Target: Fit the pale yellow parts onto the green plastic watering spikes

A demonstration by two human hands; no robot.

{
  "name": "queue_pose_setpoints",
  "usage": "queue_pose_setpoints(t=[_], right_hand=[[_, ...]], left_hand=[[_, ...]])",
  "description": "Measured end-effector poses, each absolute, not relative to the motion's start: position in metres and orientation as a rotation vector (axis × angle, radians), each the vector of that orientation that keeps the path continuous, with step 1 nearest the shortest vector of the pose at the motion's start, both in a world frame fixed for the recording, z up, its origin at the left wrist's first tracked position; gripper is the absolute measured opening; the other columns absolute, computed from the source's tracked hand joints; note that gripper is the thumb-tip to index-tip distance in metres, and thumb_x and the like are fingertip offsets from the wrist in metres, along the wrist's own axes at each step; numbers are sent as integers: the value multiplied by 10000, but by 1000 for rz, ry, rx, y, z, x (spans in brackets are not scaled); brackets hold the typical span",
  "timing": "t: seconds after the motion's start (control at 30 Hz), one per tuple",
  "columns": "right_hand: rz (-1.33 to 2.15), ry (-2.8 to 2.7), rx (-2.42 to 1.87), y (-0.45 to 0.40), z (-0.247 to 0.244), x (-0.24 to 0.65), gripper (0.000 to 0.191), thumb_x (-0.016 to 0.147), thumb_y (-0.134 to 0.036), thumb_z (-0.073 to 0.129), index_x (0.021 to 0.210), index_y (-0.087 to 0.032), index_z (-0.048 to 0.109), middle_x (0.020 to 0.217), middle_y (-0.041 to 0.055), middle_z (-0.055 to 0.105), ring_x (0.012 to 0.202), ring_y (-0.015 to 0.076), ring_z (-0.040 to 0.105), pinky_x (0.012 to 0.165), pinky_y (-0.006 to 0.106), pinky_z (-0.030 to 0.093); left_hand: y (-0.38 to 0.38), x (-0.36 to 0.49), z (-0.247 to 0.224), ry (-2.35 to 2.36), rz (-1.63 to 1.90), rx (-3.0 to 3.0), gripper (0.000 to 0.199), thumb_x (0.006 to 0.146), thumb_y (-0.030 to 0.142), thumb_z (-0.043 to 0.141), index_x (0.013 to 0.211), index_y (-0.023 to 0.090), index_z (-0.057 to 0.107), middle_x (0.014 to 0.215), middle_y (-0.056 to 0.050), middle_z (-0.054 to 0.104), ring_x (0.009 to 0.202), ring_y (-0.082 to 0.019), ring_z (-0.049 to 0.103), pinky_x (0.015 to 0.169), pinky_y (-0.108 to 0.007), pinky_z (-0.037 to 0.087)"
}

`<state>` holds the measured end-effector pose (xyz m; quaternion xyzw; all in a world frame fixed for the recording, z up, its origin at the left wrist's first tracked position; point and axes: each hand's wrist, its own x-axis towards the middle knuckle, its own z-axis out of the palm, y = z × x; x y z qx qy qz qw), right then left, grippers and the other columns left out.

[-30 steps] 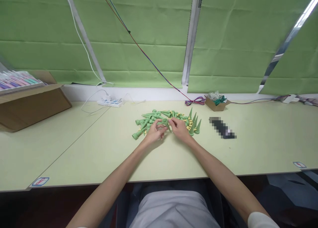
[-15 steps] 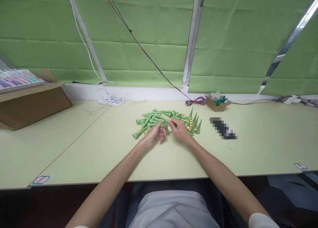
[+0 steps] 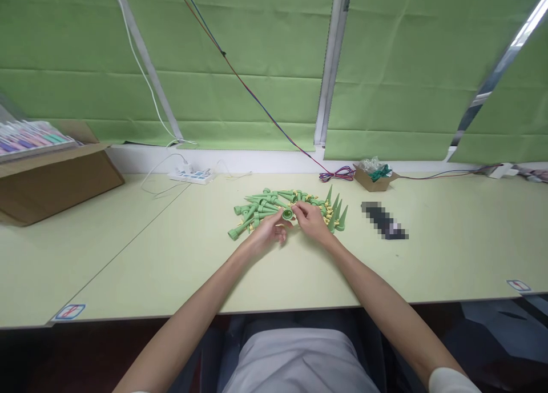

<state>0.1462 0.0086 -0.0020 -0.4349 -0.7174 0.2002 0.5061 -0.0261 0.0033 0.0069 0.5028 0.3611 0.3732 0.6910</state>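
My left hand [image 3: 269, 231] is closed on a green plastic plant watering spike [image 3: 287, 215], its round hollow end turned up towards me. My right hand [image 3: 312, 223] is right beside that end, thumb and fingertips pinched together. Whatever is between those fingertips is too small to make out. Behind both hands lies a pile of similar green spikes [image 3: 266, 199], with small yellow pieces [image 3: 329, 211] among them. Several pointed green cones [image 3: 337, 209] stand upright at the pile's right side.
A cardboard box [image 3: 64, 179] with pens sits at the left. At the back are a power strip [image 3: 192, 175], coiled cable [image 3: 337, 174] and a small carton [image 3: 373, 180] of plastic wrapping. A blurred-out dark object [image 3: 384, 220] lies right of the pile.
The held spike has tipped so that its open end faces me more directly. My right fingertips have stayed close to its rim.
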Motion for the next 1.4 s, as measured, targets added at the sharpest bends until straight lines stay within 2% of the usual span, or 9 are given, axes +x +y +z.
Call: queue_pose_setpoints(t=[0.2,0.37,0.53,0.77,1.4], right_hand=[[433,-1741,-1078,11,-2,147,382,966,-421,419,647,-217,367,564,-37,371,554,133,357,583,279,291],[396,-1789,-1109,12,-3,148,370,959,-403,413,641,-217,371,569,-24,404,565,140,370,588,289,290],[391,-1800,-1112,12,-4,148,368,960,-388,421,639,-217,366,565,-27,399,560,137,366,582,288,286],[423,-1783,-1118,12,-4,147,352,961,-384,436,656,-220,373,568,-33,402,555,136,368,583,284,285],[370,-1848,-1195,16,-7,147,361,978,-346,416,644,-215,455,585,6,519,572,158,434,614,297,305]], left_hand=[[1,-28,5,799,872,1479,402,862,563,646,1003,188,614,765,-14,590,543,-103,540,524,-251,442],[-6,-28,9,911,949,1751,389,842,520,667,1045,196,597,923,-40,604,571,-99,512,531,-252,414],[-3,-27,1,984,1090,1837,380,830,458,691,1107,207,621,1090,-79,583,719,-141,541,591,-265,437],[6,-28,-10,982,1117,1982,306,893,379,610,1147,210,624,1122,-79,521,759,-143,542,652,-281,470],[4,-28,-6,1037,1167,2063,183,892,296,600,1020,215,703,1118,-81,566,680,-131,506,651,-277,453]])
